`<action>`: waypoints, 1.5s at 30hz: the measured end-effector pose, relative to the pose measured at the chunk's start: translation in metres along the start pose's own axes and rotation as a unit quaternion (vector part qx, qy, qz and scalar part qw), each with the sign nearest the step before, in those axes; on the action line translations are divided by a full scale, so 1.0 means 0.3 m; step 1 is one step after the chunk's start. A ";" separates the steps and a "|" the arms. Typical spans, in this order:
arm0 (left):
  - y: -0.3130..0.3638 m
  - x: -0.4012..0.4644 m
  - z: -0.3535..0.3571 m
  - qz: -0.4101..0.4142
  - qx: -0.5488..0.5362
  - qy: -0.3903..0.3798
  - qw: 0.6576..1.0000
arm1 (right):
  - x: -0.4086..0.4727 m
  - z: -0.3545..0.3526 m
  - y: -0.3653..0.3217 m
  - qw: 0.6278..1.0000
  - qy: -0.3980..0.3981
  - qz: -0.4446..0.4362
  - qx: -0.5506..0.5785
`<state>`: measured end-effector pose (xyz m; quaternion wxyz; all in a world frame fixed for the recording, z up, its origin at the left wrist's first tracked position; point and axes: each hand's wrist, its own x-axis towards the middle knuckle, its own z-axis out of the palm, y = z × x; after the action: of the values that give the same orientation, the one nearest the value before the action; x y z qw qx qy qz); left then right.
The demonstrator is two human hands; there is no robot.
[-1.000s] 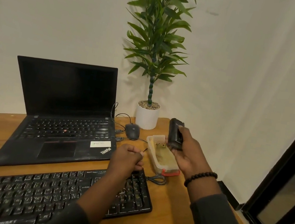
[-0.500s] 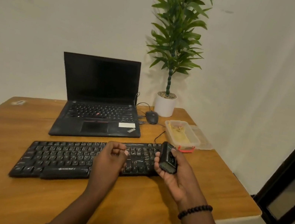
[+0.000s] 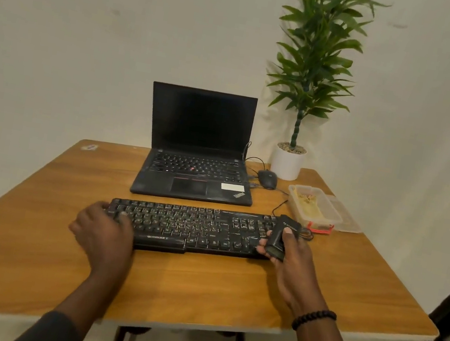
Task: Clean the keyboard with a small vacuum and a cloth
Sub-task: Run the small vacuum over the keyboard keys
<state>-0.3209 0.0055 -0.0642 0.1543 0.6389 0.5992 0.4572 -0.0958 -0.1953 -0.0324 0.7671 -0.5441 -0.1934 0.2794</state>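
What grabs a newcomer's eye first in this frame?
Probably the black keyboard lying across the middle of the wooden table, with a hand at each end: the left hand rests on its left end, the right hand grips a small black vacuum over its right end. Behind it sits an open laptop with a dark screen, and a tall potted plant in the far right corner.

A wooden table with a pale edge [image 3: 197,290] carries a black flat keyboard [image 3: 190,228] under the fingers, a black open laptop [image 3: 193,177] beyond them, a dark mouse [image 3: 267,179], a clear plastic container [image 3: 314,207] and a white potted plant [image 3: 287,163] past the right fingertips
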 end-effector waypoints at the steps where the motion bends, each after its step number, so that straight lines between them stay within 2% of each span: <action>1: -0.024 0.021 -0.004 -0.012 -0.002 -0.009 1.000 | 0.001 0.002 0.001 1.000 -0.008 0.002 0.012; 8: -0.108 -0.027 -0.009 0.024 0.007 -0.023 0.999 | -0.044 0.023 0.007 0.992 -0.023 0.040 0.118; 13: -0.112 -0.023 -0.008 0.004 0.008 -0.013 1.000 | -0.067 -0.023 0.045 0.986 -0.027 0.071 0.147; 18: -0.112 -0.020 0.003 0.015 0.034 -0.014 0.999 | -0.068 -0.065 0.078 0.980 -0.060 0.047 0.183; 23: -0.087 -0.009 0.011 0.004 0.058 -0.030 0.998 | -0.054 -0.068 0.068 0.987 -0.067 0.026 0.141; 29: -0.078 -0.003 0.012 -0.002 0.042 -0.034 0.999 | 0.035 -0.106 -0.021 0.997 0.061 0.025 0.046; 35: -0.084 0.004 0.010 -0.033 -0.008 -0.022 0.999 | 0.010 -0.117 -0.066 0.995 -0.012 0.098 -0.016; 38: -0.090 0.019 0.004 -0.094 -0.015 0.021 0.995 | -0.017 -0.109 -0.063 0.992 -0.039 0.117 -0.015; 42: -0.096 0.042 -0.002 -0.184 -0.049 0.094 0.977 | -0.054 -0.060 -0.044 0.988 -0.022 0.110 0.102; 45: -0.106 0.036 0.001 -0.175 -0.060 0.108 0.977 | -0.050 -0.031 -0.068 0.959 0.006 0.102 0.263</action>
<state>-0.3420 0.0230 -0.0837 0.2039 0.4606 0.6862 0.5248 -0.0973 -0.2168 -0.0161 0.8514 -0.3421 -0.0521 0.3943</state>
